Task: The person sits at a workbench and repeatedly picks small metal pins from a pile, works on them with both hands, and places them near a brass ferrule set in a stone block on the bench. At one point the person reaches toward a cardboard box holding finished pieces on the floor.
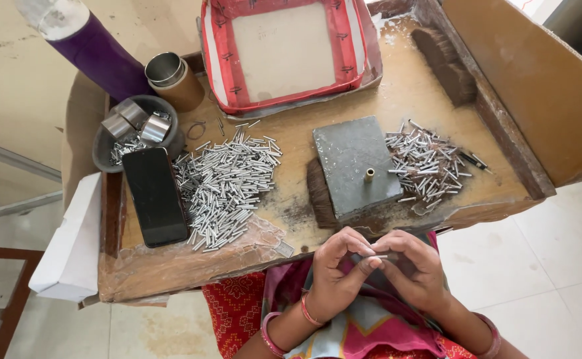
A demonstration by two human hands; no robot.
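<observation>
Lit evenly by soft, bright daylight, apparently from the upper right. Shadows short and faint: a dark patch beneath the grey block (355,166) and thin ones under the left hand (336,269) and right hand (414,266). Mild glints on the heap of metal tubes (228,183) and the steel cups (135,119); dull reflection on the black phone (155,196). Focus sharp across the worktop (291,136). Wide-angle bending at the edges; purple bottle (95,46) stretched, slightly soft.
</observation>
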